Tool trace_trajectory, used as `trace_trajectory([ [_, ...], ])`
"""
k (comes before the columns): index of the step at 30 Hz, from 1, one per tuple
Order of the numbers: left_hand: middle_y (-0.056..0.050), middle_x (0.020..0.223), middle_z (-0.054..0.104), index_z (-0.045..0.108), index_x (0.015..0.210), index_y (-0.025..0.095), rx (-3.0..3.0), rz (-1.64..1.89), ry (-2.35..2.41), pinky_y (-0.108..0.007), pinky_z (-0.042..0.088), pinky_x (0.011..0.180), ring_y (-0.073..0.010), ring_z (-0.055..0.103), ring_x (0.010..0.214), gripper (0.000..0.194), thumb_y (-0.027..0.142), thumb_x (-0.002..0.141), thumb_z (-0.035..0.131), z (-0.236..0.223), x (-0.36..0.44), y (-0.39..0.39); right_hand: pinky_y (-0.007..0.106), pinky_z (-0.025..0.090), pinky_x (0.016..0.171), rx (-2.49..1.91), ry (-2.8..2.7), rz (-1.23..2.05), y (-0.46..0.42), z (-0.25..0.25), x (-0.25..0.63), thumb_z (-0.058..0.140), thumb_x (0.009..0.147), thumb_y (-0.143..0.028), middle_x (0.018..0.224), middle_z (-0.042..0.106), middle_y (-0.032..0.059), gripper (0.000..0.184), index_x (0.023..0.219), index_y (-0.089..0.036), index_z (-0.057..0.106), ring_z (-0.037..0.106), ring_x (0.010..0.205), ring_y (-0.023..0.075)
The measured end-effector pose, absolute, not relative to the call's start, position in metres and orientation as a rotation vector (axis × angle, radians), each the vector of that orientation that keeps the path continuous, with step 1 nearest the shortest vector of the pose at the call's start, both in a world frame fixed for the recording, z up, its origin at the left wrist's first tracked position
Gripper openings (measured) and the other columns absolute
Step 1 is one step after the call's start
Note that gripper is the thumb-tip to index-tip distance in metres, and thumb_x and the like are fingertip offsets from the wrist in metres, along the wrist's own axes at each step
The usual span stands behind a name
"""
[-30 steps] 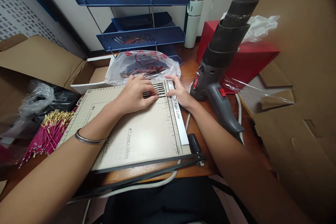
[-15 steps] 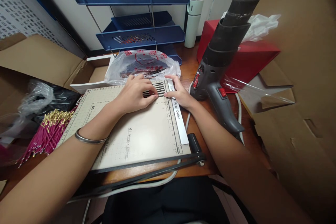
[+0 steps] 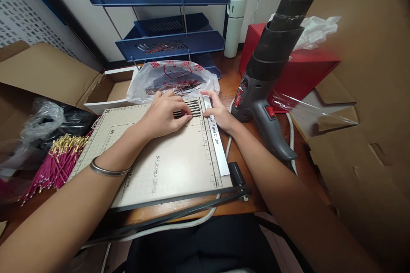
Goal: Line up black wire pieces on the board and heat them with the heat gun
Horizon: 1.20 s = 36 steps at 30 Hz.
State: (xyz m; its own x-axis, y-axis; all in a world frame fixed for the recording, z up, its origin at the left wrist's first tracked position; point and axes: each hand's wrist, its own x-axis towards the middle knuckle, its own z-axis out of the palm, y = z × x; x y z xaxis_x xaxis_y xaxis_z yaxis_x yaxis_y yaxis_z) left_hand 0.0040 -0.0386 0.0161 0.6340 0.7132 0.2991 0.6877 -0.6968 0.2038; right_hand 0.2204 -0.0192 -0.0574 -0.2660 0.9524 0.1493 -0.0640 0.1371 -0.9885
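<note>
A cream paper cutter (image 3: pixel 179 153) lies flat on the table, with a ruler and a white labelled strip along its right side. Several thin black strips (image 3: pixel 194 108) lie side by side near its far right corner, their ends by the ruler. My left hand (image 3: pixel 168 113) is bent over them, fingers and thumb closed about the row; their left parts are hidden under it. My right hand (image 3: pixel 219 113) rests on the labelled edge. Its thumb and forefinger are spread apart, the thumb near the strip ends; the other fingers are hidden.
Behind the cutter sits a clear plastic bag (image 3: pixel 174 76) with dark thin pieces. A grey heat gun (image 3: pixel 265 98) stands at right before a red box (image 3: pixel 307 68). Magenta cords with gold tips (image 3: pixel 60 158) lie left. The cutter's black arm (image 3: pixel 192 209) is low along the front.
My right thumb moved slightly left to the strip ends, then back right. My left hand stays over the strips. The whole view has shifted a little.
</note>
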Motion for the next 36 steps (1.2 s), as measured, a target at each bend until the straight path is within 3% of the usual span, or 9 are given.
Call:
trace_trajectory([
  [30, -0.007, 0.088, 0.077, 0.080, 0.087, 0.023, 2.765, 0.548, 1.192, -0.045, 0.031, 0.088, -0.0266, 0.054, 0.091, 0.026, 0.041, 0.096, 0.063, 0.0146, 0.0050, -0.0362, 0.057, 0.037, 0.125, -0.908, -1.488, 1.317, -0.0224, -0.0517, 0.2234, 0.069, 0.059, -0.028, 0.139, 0.056, 0.0089, 0.079, 0.134, -0.027, 0.045, 0.052, 0.135, 0.0349],
  [36, -0.006, 0.090, 0.076, 0.080, 0.088, 0.023, 2.755, 0.538, 1.195, -0.044, 0.030, 0.089, -0.0264, 0.054, 0.092, 0.025, 0.039, 0.097, 0.063, 0.0142, 0.0050, -0.0366, 0.056, 0.034, 0.126, -0.896, -1.478, 1.335, -0.0215, -0.0524, 0.2236, 0.070, 0.058, -0.028, 0.139, 0.054, 0.0087, 0.082, 0.135, -0.027, 0.043, 0.051, 0.135, 0.0341],
])
